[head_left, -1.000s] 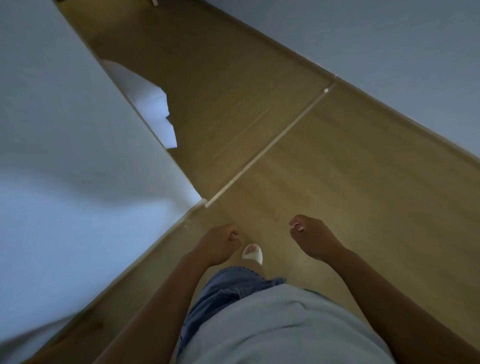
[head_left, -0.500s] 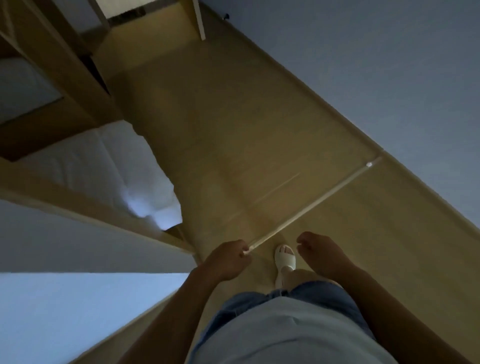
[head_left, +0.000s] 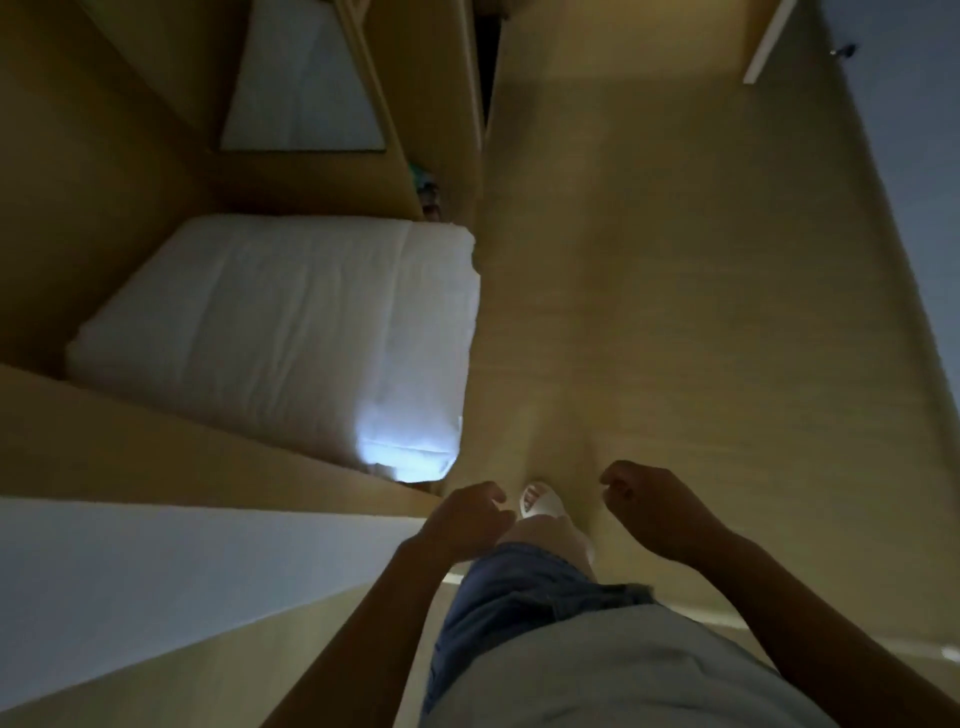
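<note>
My left hand (head_left: 465, 522) and my right hand (head_left: 652, 506) hang in front of my body over the wooden floor (head_left: 649, 291), both with loosely curled fingers and nothing in them. Between them a foot in a white slipper (head_left: 540, 504) is stepping forward. Below are denim shorts and a pale shirt.
A white mattress (head_left: 291, 322) lies in a wooden bunk frame on the left, a second mattress (head_left: 301, 88) in a frame beyond it. A white wall end (head_left: 130, 571) stands at lower left, another wall (head_left: 924, 208) on the right. A white door edge (head_left: 769, 41) is far ahead.
I have walked forward past the floor threshold strip and turned; the bunk with the white mattress has come into full view on the left. Both hands stay loosely curled and hold nothing.
</note>
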